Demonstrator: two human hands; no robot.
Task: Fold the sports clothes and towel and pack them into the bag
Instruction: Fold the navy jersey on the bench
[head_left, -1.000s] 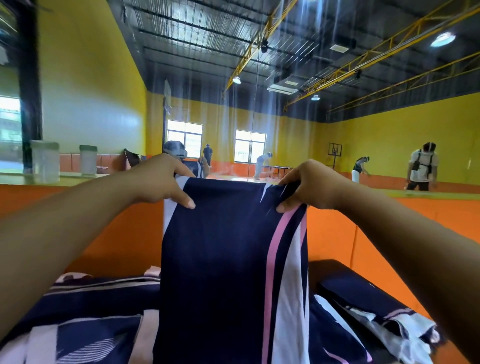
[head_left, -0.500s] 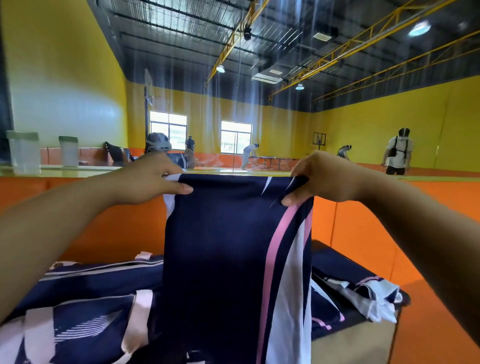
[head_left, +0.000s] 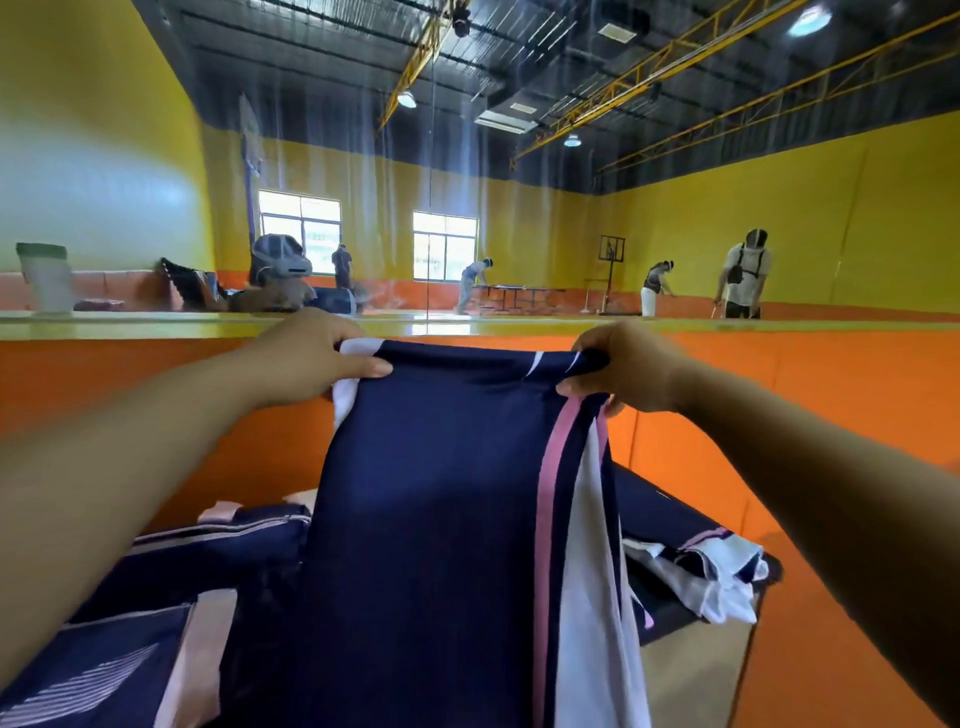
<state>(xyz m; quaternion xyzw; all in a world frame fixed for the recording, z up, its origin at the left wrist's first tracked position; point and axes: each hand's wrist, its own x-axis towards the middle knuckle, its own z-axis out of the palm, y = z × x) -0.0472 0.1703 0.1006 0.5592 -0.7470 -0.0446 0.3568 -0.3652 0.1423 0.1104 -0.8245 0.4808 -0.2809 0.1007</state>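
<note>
I hold up a navy sports garment (head_left: 436, 519) with a pink stripe and a white panel down its right side. My left hand (head_left: 311, 356) pinches its top left corner and my right hand (head_left: 623, 369) pinches its top right corner, so the cloth hangs straight down in front of me. Below it, more navy, pink and white sports clothes (head_left: 156, 597) lie spread at the lower left, and another crumpled piece (head_left: 711, 561) lies at the right. No bag or towel is visible.
The clothes lie on a light table (head_left: 696, 675) set against an orange padded wall (head_left: 779, 395) with a mirror above. Plastic containers (head_left: 47, 278) stand on the ledge at left. Several people appear in the mirrored hall.
Both hands have lowered the held garment slightly and pulled its top edge wider; the view has tilted down, showing more of the table and the clothes on it.
</note>
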